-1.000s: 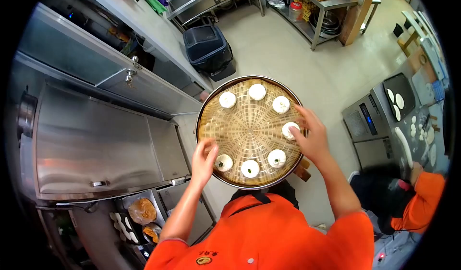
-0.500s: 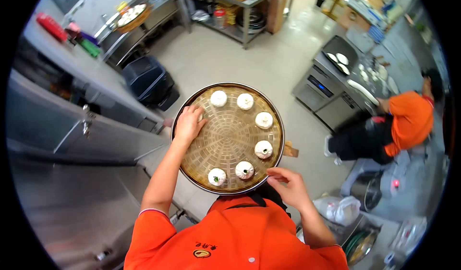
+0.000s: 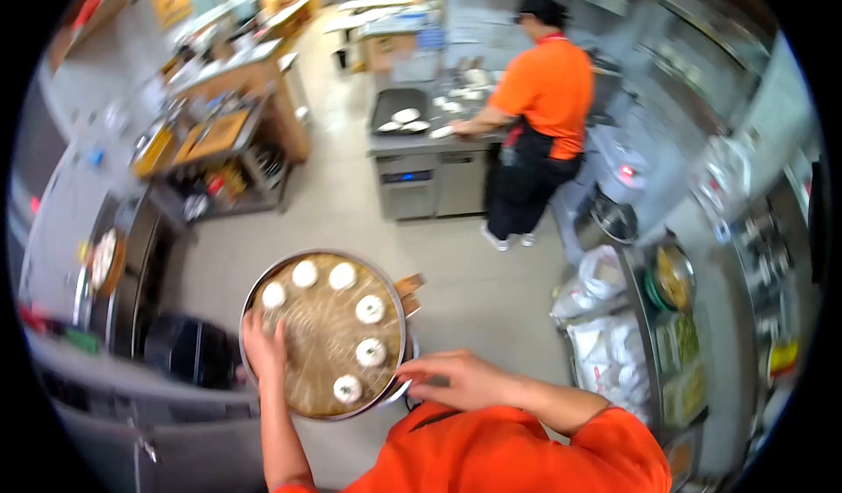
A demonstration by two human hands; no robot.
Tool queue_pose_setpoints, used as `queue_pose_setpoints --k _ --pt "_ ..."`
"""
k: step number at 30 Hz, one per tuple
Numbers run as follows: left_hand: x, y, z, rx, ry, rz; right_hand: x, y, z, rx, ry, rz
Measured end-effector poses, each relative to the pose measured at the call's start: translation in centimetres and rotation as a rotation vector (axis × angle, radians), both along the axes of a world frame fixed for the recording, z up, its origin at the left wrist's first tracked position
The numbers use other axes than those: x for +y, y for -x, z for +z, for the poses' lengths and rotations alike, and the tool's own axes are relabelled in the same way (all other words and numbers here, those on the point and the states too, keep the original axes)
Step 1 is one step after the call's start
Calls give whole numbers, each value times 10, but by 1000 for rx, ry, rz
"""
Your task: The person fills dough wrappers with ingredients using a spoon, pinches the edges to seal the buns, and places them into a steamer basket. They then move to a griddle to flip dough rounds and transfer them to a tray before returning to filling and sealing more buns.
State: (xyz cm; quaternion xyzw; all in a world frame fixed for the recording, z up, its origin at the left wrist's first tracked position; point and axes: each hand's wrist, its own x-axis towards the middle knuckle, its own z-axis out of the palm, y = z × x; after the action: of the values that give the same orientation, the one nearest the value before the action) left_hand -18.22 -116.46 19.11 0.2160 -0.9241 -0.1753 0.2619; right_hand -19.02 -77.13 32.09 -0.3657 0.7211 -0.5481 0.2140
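Observation:
A round woven steamer tray [image 3: 307, 339] with a metal rim is in front of my body. On it several white pleated buns [image 3: 371, 352] lie in an arc; those nearer me show dark filling at their top openings. My left hand [image 3: 265, 348] is over the tray's left side, fingers and thumb apart; what lies beneath the fingers is hidden. Beside the right rim is my right hand [image 3: 456, 379], palm down, fingers loosely bent and parted, with nothing visible in them.
A co-worker in orange [image 3: 548, 89] works at a steel counter [image 3: 408, 146] with white dough pieces [image 3: 405, 116]. Left stands a black bin [image 3: 189, 350]. At right are white plastic bags [image 3: 605, 344] and a shelf with a bowl [image 3: 671, 278].
My view has swung right and up, so the tray now sits lower left in the picture. Both hands stay near the tray's sides. The buns keep their arrangement.

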Motion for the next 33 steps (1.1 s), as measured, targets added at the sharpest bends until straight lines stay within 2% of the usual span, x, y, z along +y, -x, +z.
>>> queue_pose_setpoints --k 3,5,6,7,8,9,11,16,19,21,23,29,31,33 --pt "66 -7 29 160 -126 -176 31 -15 57 115 212 25" --pt "126 -9 35 192 -203 -270 54 -28 88 289 473 44" --pt "160 -11 39 180 -383 -361 70 -31 106 288 480 7" --pt "192 -14 42 163 -564 -439 89 -31 123 413 541 142" --pt "220 -15 41 114 -596 -552 105 -34 131 537 602 286" --pt "243 -13 37 72 -626 -658 115 -39 129 539 615 275" --pt "299 -14 40 -9 -813 -731 138 -48 121 596 964 102" --pt "388 -24 25 -175 -817 -899 234 -72 97 624 971 -39" --pt "442 -28 22 -328 -911 -944 282 -98 88 680 960 -187" --pt "476 -27 19 -395 -885 -1049 311 -121 84 727 944 -295" --pt "507 -27 15 -512 -979 -1119 334 -146 80 772 922 -407" --pt "610 -19 7 -821 -897 -1444 376 -214 66 850 794 -731" --pt "640 -19 1 -922 -936 -1527 393 -243 62 629 460 -819" --pt "673 -30 4 -977 -1001 -1544 402 -261 45 582 508 -1046"
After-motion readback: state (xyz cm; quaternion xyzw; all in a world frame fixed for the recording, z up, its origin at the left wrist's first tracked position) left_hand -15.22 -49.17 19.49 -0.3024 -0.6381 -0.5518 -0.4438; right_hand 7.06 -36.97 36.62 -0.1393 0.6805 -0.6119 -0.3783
